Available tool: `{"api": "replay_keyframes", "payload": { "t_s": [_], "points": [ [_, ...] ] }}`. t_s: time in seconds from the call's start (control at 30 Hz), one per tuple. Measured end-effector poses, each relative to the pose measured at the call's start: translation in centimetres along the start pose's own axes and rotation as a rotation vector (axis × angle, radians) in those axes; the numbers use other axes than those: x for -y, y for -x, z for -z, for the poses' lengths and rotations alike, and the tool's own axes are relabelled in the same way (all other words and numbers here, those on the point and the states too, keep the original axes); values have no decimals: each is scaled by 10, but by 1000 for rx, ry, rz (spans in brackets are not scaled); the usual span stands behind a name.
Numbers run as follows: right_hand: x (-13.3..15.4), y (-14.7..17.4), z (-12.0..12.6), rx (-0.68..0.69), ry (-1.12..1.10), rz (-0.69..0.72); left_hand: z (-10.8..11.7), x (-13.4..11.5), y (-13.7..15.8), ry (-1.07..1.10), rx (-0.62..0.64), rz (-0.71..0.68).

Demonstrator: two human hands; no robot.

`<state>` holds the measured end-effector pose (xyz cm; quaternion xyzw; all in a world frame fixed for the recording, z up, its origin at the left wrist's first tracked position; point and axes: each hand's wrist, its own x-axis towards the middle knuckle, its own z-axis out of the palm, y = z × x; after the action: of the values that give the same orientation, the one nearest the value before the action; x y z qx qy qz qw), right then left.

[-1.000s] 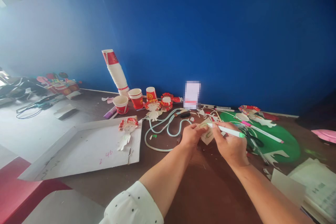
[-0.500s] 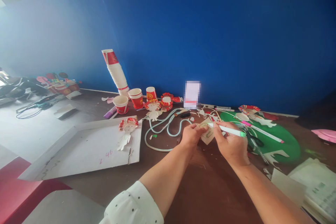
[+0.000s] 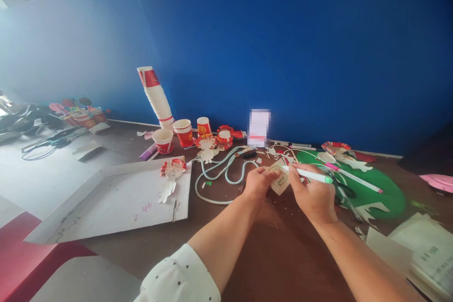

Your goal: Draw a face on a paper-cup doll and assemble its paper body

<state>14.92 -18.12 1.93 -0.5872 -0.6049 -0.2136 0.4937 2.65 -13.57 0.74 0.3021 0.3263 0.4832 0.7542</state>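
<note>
My left hand [image 3: 259, 183] pinches a small pale piece of paper [image 3: 281, 185] with a drawn outline on it, just above the brown table. In my right hand [image 3: 314, 194] is a white marker pen [image 3: 311, 175] with a green end pointing right; its tip is at the upper part of the paper. My right fingers are closed around the pen near that tip. Behind my left hand lies a pale blue cable [image 3: 227, 166]. A pink-and-white marker [image 3: 354, 178] and scissors [image 3: 348, 198] lie to the right of my right hand.
A white box lid [image 3: 116, 203] at left carries a paper figure [image 3: 171, 180]. Paper cups [image 3: 182, 133] and a leaning cup stack [image 3: 158, 99] stand by the blue partition [image 3: 283, 47]. A green sheet [image 3: 385, 193] and paper scraps lie right; stacked papers [image 3: 424, 245] sit at lower right.
The marker and my right hand have shifted very slightly to the right over the paper. My left hand keeps its hold, and the rest looks the same.
</note>
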Motion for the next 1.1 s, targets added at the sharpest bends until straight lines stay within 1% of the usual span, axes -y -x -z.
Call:
{"api": "replay_keyframes", "payload": {
  "t_s": [0.13,0.27,0.5,0.6,0.77,0.93,1.1],
  "points": [
    [-1,0,-1,-6,6,9,0,0,2,5,-7,4],
    [-1,1,-1,5,0,-10,-1,-1,2,-11,6,-2],
    [1,-1,2,52,-164,13,0,-3,-2,1,-8,28],
    [3,0,3,61,-201,26,1,-5,-2,-7,-14,40],
    [4,1,2,81,-204,55,2,-5,-2,-27,9,43],
    [6,2,0,107,-235,64,3,-4,-3,-80,-11,49],
    [10,2,2,105,-225,101,4,-2,-4,-135,1,45]
  ]
}}
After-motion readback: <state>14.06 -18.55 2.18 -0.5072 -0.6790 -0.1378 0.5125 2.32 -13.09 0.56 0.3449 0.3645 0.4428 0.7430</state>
